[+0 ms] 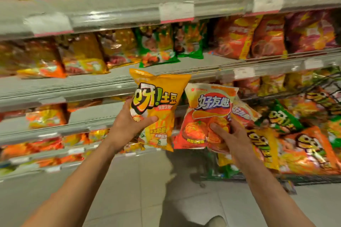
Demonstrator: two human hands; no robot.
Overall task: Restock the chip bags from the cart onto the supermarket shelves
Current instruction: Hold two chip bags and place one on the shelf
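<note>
My left hand (129, 125) grips a yellow chip bag (158, 97) by its lower left side and holds it upright in front of the shelves. My right hand (230, 138) grips a red and cream chip bag (203, 116), with a second similar bag (243, 112) tucked behind it. Both bags hang in the air before the middle shelf edge (92, 86). At the right stands the cart (304, 143), piled with several orange, yellow and green chip bags.
Several grey shelves full of chip bags fill the left and top of the view, with price labels (176, 12) on their front rails. A pale tiled floor (147, 190) lies below. A shoe tip (215, 222) shows at the bottom.
</note>
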